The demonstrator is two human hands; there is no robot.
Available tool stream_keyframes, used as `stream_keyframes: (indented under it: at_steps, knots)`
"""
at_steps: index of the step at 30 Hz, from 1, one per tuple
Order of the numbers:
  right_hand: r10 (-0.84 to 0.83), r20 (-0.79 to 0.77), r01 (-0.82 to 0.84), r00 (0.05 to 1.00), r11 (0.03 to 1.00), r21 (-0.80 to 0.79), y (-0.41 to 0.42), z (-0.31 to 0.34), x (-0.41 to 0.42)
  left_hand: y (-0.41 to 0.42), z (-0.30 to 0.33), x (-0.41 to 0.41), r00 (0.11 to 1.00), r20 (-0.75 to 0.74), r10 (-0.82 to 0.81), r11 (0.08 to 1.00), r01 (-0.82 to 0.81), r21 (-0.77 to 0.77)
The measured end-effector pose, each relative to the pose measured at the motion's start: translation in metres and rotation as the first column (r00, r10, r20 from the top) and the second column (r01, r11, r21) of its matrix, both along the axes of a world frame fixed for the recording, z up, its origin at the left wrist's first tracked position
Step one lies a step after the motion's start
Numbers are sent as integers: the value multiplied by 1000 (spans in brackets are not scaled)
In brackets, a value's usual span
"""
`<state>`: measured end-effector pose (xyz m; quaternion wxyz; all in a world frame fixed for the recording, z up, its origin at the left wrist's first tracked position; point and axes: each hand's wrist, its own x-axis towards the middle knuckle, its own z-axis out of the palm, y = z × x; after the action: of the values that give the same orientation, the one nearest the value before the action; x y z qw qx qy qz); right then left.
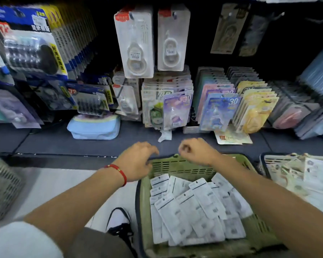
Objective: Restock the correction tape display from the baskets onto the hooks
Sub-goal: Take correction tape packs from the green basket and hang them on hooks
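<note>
Below the display, a green basket holds a loose heap of white correction tape packs, each a long card with a punched hanging hole. Both hands hover over the basket's far rim: the left hand, with a red bracelet at the wrist, has relaxed fingers and holds nothing; the right hand is curled in a loose fist, also holding nothing. Two clear packs of correction tape hang on hooks above. Colourful packs on the shelf read "30". A pale blue pouch lies on the shelf; another basket stands at right.
</note>
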<state>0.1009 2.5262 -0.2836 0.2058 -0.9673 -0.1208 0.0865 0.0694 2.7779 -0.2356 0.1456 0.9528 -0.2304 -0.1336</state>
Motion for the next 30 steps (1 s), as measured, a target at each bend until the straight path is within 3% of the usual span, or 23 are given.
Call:
stream_keyframes:
  at_steps: [2,4,8,13,15,18,21,23,26,28,30]
  knots:
    - [31,-282,-92,959,974,-207,3,-56,-25,-6,-19,-20,999,-37,-6,1000,7,12]
    - [-70,-470,-139,880,908,-396,6,-116,-58,-11,-37,-42,998,-56,16,1000,-17,-4]
    - [-374,-530,-8,761,811,-584,3,-188,-116,-18,-65,-84,991,-112,70,994,-79,-76]
    - [-327,-503,24,800,855,-518,-24,-193,-130,-36,-82,-100,979,-184,89,986,-113,-124]
    - [-343,-524,116,779,901,-418,-29,-183,-124,-44,-84,-97,973,-211,92,985,-120,-123]
    - [-354,-446,307,822,935,-176,-46,-175,-119,-52,-86,-89,967,-228,114,981,-145,-127]
    - [-384,-369,379,847,921,-88,-64,-169,-125,-61,-89,-85,952,-267,151,970,-195,-146]
    - [-495,-337,524,801,852,-8,-73,-167,-129,-65,-93,-84,928,-323,184,955,-247,-167]
    - [-614,-431,728,661,663,173,-84,-162,-129,-68,-100,-84,889,-395,232,924,-328,-196]
    - [-605,-568,829,557,441,343,-85,-155,-130,-71,-103,-84,852,-447,272,892,-397,-215]
    - [-471,-723,860,506,204,468,-79,-142,-130,-73,-102,-83,783,-528,328,828,-507,-239]
